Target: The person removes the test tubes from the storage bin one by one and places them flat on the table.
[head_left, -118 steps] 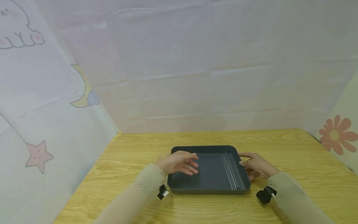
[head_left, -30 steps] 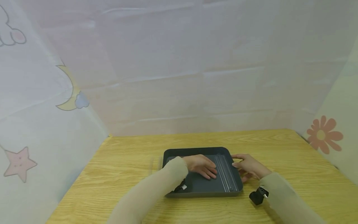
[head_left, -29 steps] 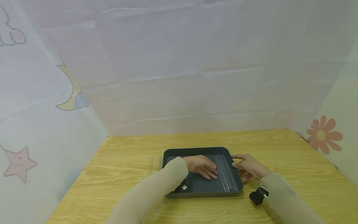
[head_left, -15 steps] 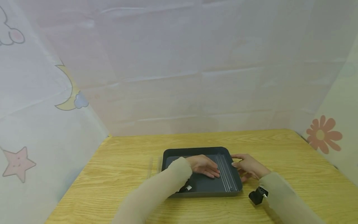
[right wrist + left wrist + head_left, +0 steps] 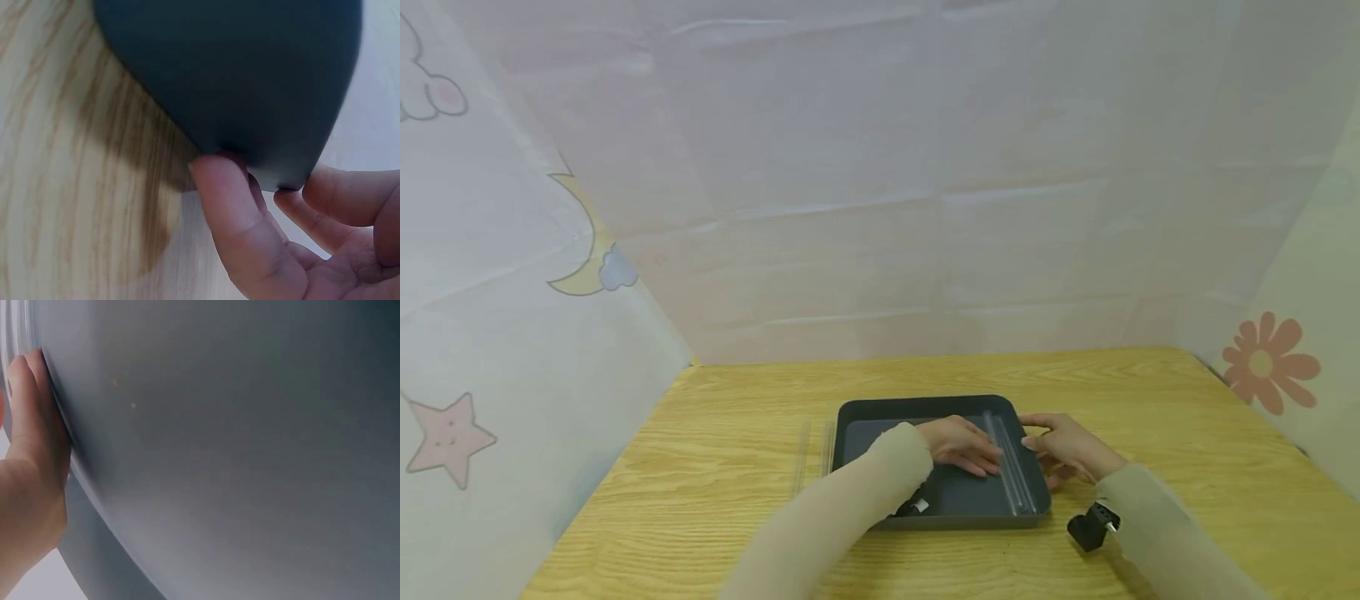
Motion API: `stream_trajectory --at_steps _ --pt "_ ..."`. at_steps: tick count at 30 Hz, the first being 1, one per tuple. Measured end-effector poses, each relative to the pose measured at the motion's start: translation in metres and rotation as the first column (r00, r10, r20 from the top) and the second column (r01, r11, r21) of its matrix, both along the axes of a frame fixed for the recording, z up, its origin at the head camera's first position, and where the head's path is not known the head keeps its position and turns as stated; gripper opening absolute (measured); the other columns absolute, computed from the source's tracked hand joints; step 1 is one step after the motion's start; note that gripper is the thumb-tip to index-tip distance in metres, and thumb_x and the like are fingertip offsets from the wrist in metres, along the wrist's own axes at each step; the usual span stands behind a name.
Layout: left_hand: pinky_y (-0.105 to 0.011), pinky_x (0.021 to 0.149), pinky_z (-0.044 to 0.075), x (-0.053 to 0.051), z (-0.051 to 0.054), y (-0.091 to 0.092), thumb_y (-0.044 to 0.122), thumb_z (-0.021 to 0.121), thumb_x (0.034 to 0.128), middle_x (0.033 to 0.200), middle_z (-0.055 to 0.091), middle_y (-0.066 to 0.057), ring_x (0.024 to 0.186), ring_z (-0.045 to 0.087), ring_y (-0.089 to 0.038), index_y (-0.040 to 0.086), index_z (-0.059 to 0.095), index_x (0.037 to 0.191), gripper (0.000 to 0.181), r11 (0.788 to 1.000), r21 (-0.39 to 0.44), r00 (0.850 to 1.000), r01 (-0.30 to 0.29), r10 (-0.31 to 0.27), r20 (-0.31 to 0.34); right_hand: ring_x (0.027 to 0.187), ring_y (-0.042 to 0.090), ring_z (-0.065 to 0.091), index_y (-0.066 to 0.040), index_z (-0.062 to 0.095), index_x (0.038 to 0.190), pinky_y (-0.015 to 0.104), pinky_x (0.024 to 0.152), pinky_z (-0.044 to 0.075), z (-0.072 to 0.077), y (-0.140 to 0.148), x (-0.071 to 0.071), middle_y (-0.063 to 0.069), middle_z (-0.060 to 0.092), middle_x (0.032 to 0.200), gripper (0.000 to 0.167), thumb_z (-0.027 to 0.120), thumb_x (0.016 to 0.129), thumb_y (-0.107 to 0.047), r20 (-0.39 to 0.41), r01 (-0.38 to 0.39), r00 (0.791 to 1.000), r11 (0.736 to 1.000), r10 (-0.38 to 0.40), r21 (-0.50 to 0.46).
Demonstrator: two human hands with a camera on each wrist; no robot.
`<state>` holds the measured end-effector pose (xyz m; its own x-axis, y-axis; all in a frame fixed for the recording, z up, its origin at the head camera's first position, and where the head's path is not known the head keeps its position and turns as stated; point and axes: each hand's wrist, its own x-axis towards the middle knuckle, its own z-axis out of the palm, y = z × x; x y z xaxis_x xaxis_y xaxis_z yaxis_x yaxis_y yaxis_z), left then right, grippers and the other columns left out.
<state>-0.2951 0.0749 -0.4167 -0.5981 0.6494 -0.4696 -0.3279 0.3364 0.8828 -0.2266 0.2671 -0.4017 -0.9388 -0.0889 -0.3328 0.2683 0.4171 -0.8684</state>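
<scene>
The left sleeve (image 5: pixel 850 487) blocks the tray (image 5: pixel 970 522) near-left; far-left is free.

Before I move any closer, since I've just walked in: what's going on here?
A person's right hand holds the right side of a dark tray on a wooden table. Their left hand is inside it, fingertips at the clear strips along that same side. More clear pieces lie on the table, left of the tray.
</scene>
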Motion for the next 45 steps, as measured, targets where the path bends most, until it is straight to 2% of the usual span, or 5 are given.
stream_trajectory --at_steps 7,15,26,33,45 --pt "-0.036 0.077 0.059 0.006 0.004 0.008 0.0 0.065 0.092 0.093 0.071 -0.019 0.096 0.069 -0.032 -0.009 0.065 0.113 0.023 0.999 -0.026 0.999 -0.033 0.032 -0.039 0.068 0.024 0.066 0.009 0.027 0.148 0.034 0.05 0.055 0.0 0.001 0.001 0.014 0.068 0.09 0.053 0.048 0.101 -0.006 -0.003 0.0 1.0 1.0 0.0 0.009" --pt "-0.037 0.078 0.058 0.007 0.007 0.001 0.001 0.063 0.0934 0.098 0.07 -0.015 0.096 0.068 -0.032 -0.011 0.045 0.138 0.05 0.998 -0.039 0.998 -0.043 0.042 -0.036 0.067 0.024 0.066 0.009 0.028 0.147 0.035 0.051 0.056 -0.001 0.0 0.0 0.013 0.069 0.085 0.053 0.048 0.101 -0.005 -0.002 0.001 1.0 1.0 -0.001 0.007" --pt "-0.041 0.081 0.057 0.006 0.016 -0.013 0.002 0.062 0.0948 0.096 0.066 -0.015 0.083 0.067 -0.025 -0.005 0.038 0.144 0.055 0.997 0.025 0.996 -0.076 0.077 -0.042 0.064 0.022 0.064 0.009 0.028 0.147 0.035 0.051 0.055 -0.001 -0.003 0.002 0.013 0.068 0.082 0.052 0.048 0.101 -0.005 -0.002 0.02 1.0 1.0 -0.02 0.013" --pt "-0.05 0.088 0.054 0.008 0.025 -0.021 -0.001 0.058 0.0956 0.111 0.06 -0.023 0.098 0.064 -0.034 -0.005 0.03 0.149 0.06 0.994 0.043 0.995 -0.099 0.1 -0.02 0.063 0.022 0.064 0.01 0.029 0.147 0.034 0.05 0.055 -0.002 -0.001 0.002 0.012 0.068 0.081 0.052 0.049 0.101 -0.004 -0.023 0.01 1.0 1.0 -0.01 0.006" --pt "-0.047 0.087 0.054 0.009 0.04 -0.037 0.0 0.056 0.0974 0.121 0.057 -0.027 0.083 0.062 -0.024 -0.002 0.031 0.15 0.058 0.993 0.066 0.994 -0.1 0.102 -0.025 0.065 0.024 0.067 0.01 0.028 0.147 0.035 0.049 0.056 -0.003 -0.001 0.002 0.012 0.068 0.082 0.052 0.049 0.101 -0.004 -0.025 0.005 1.0 1.0 -0.005 0.002"
